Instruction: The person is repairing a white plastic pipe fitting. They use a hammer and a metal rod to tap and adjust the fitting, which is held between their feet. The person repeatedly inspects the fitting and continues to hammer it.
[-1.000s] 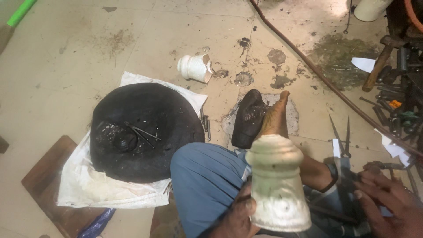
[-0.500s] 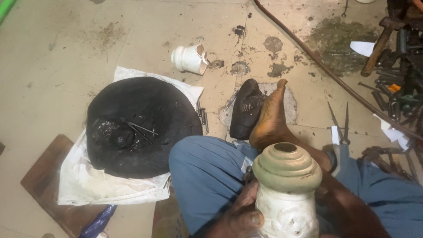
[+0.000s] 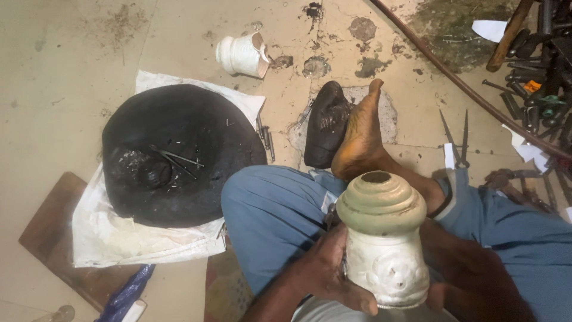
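Cradling a pale, ribbed-domed metal finial (image 3: 383,238), our left hand (image 3: 333,274) wraps its embossed side, right hand (image 3: 471,277) closed underneath; it looks heavy, rigid, best gripped low.

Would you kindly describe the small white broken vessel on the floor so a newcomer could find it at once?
Start at the big black round mound lying on a white sack on the floor. Look beyond its far edge to the small white ribbed vessel on its side on bare concrete. Unlike the pale domed piece held in both hands, it is untouched, with a jagged broken rim.
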